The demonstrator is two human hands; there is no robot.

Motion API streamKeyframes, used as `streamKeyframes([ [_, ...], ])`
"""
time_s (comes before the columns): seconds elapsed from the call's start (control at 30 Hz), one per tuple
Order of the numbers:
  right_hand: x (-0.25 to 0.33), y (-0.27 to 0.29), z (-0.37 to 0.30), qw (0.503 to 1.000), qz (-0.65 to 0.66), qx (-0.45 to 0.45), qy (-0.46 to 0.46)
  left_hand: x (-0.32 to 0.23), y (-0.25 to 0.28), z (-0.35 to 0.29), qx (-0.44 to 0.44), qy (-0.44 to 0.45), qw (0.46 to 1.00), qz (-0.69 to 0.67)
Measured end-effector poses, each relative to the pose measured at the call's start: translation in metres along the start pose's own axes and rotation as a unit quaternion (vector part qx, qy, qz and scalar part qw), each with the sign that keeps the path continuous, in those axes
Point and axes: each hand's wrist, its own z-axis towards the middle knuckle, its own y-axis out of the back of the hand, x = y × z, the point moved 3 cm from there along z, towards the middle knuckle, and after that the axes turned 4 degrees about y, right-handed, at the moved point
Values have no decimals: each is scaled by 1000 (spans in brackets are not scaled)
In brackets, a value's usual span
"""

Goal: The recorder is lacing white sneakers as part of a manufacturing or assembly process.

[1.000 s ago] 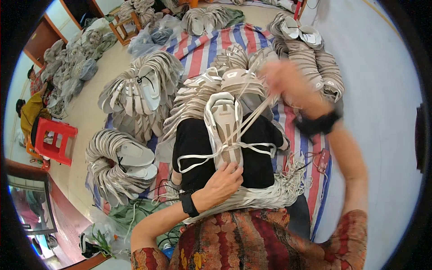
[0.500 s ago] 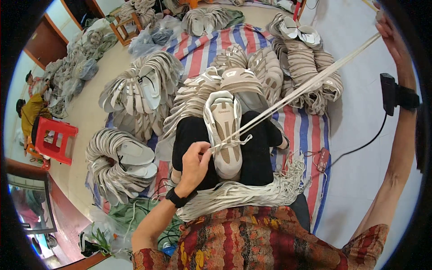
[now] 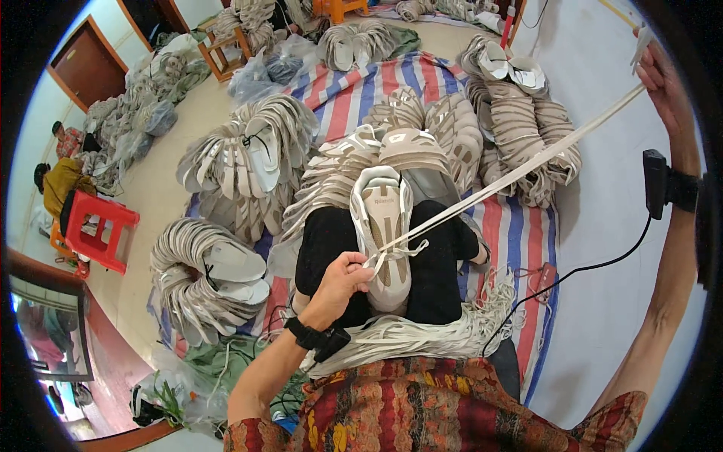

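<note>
Lacing a pale shoe upper that rests on the lap: the left hand is closed, pinching the flat white lace at the eyelets, beside a loose bundle of laces. The right hand, raised far out, grips the lace's end and holds it taut. Judged mid-threading; the next move likely calls for feeding the end through another eyelet.
</note>
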Motion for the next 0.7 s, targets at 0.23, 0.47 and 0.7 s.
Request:
streamKeyframes([
  [0.23, -4, -7, -14, 995, 44, -84, -23, 4, 20, 5, 19, -38, 952, -302],
  [0.47, -16, 7, -15, 996, 74, -19, -38, -3, 20, 5, 36, 6, 955, -295],
  [0.7, -9, 5, -15, 997, 65, -15, -31, -9, 23, 8, -22, 71, 993, -95],
])
